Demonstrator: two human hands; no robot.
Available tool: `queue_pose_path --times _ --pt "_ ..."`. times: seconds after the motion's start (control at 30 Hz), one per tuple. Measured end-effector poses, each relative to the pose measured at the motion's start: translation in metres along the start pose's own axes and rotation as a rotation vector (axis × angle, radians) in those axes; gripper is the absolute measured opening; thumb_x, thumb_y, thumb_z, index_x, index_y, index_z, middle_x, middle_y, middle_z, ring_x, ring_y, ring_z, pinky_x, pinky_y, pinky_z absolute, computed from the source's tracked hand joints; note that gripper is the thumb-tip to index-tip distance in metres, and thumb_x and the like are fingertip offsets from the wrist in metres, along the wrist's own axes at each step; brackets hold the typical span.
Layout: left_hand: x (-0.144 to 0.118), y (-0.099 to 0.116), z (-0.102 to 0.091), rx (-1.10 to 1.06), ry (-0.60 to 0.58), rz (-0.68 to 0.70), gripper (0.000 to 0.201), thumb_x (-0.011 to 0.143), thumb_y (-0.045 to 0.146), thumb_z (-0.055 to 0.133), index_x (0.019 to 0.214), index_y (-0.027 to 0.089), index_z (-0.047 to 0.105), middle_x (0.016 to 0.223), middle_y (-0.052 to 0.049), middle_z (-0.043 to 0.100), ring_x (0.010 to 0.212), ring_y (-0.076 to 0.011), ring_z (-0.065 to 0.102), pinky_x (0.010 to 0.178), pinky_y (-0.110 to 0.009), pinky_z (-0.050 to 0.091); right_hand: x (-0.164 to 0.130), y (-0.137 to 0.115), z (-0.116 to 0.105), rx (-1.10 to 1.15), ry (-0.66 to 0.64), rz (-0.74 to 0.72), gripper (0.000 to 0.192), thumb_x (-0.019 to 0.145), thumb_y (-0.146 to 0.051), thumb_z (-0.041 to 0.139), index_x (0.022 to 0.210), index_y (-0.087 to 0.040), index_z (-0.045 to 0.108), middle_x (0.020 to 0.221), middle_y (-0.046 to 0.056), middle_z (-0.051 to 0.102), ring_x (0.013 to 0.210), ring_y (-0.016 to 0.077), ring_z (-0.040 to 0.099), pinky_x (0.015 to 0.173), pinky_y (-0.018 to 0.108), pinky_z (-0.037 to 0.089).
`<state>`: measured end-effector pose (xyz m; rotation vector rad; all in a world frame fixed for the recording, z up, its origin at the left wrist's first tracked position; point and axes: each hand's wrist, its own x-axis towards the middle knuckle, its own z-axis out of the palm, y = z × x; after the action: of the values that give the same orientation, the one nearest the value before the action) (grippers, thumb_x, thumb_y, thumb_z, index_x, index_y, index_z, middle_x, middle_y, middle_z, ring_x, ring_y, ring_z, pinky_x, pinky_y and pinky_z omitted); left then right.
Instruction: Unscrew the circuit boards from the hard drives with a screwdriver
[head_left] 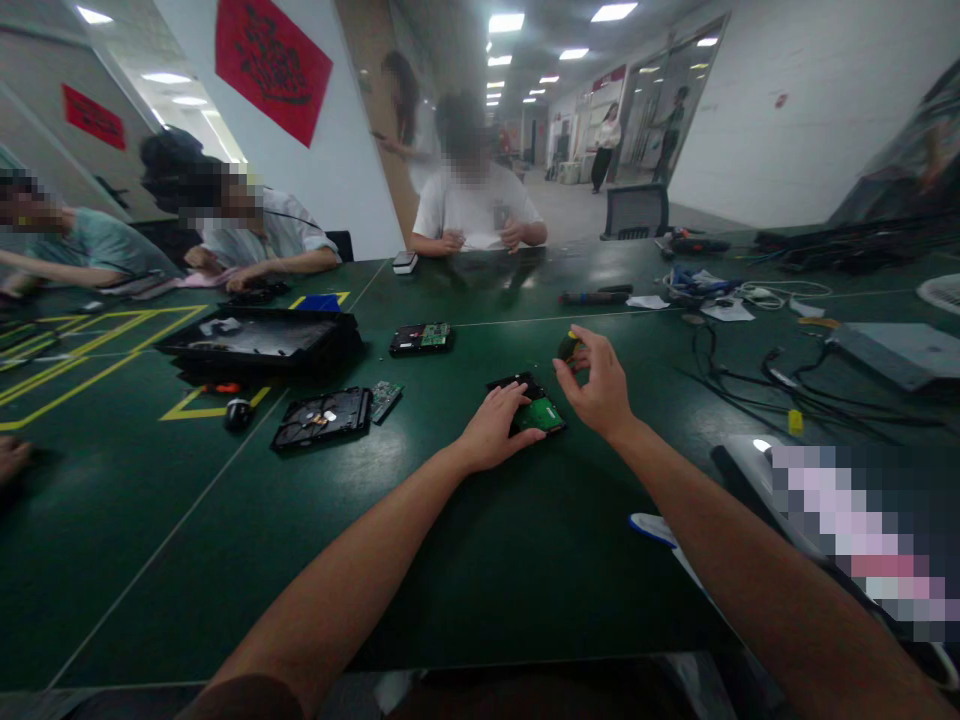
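In front of me a hard drive (541, 412) lies on the green table, its green circuit board facing up. My left hand (499, 425) holds it down, fingers across the top and thumb along the near edge, hiding its left part. Raised just right of the drive, my right hand (596, 385) pinches what looks like a screwdriver (570, 347), dark with a yellow end. No shaft can be made out. To the left lie an opened hard drive (322, 418) and a loose circuit board (386, 400). Another hard drive (421, 338) sits farther back.
A black tray-like casing (259, 340) and a mouse (238, 414) are at left. On the right are black cables (780, 370), a metal box (900, 352) and a partly blurred-out screen (795, 520). A person (476, 200) sits opposite; others sit at left.
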<state>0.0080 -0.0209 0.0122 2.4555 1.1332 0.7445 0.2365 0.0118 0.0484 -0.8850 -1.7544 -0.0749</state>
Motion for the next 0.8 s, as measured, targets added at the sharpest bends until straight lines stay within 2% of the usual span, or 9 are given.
queue_pose_path --times 0.1,0.23,0.4,0.57,0.8 --pt "0.0004 0.0007 0.0002 0.002 -0.006 -0.015 0.063 0.094 0.055 0.071 0.142 0.019 0.055 0.163 -0.017 0.049 0.159 -0.035 0.035 0.132 -0.06 0.024 0.0003 0.0002 -0.0004 0.005 0.002 -0.004 0.056 0.098 -0.033 0.066 0.151 -0.027 0.049 0.133 0.013 0.061 0.092 0.0253 0.07 0.078 0.046 0.067" --pt "0.0006 0.0006 0.0005 -0.005 0.005 -0.003 0.067 0.094 0.056 0.071 0.146 0.018 0.052 0.16 -0.018 0.053 0.159 -0.0351 0.035 0.132 -0.06 0.025 -0.0001 0.0005 -0.0005 -0.002 -0.011 -0.005 0.055 0.1 -0.03 0.061 0.153 -0.029 0.047 0.134 0.014 0.062 0.098 0.0274 0.071 0.086 0.049 0.067" --pt "0.0003 -0.0008 0.0013 0.002 0.012 -0.002 0.064 0.093 0.056 0.072 0.143 0.018 0.055 0.162 -0.019 0.049 0.159 -0.0357 0.036 0.132 -0.06 0.026 -0.0005 0.0024 0.0003 0.001 -0.003 0.015 0.055 0.1 -0.034 0.065 0.152 -0.031 0.047 0.131 0.012 0.062 0.09 0.0237 0.071 0.082 0.047 0.067" --pt "0.0001 0.0002 0.0002 -0.008 0.006 -0.005 0.066 0.093 0.055 0.072 0.146 0.019 0.053 0.159 -0.018 0.054 0.159 -0.0358 0.036 0.131 -0.061 0.026 0.0002 0.0005 -0.0004 -0.002 -0.02 -0.005 0.054 0.102 -0.029 0.058 0.155 -0.03 0.045 0.134 0.013 0.063 0.095 0.0237 0.073 0.089 0.047 0.066" --pt "-0.0002 0.0016 -0.001 0.008 0.007 0.004 0.064 0.095 0.055 0.071 0.144 0.017 0.054 0.161 -0.019 0.051 0.159 -0.0354 0.036 0.132 -0.06 0.026 0.0009 -0.0026 -0.001 -0.016 -0.018 -0.004 0.056 0.101 -0.03 0.061 0.155 -0.031 0.045 0.133 0.012 0.061 0.09 0.0218 0.071 0.079 0.042 0.067"
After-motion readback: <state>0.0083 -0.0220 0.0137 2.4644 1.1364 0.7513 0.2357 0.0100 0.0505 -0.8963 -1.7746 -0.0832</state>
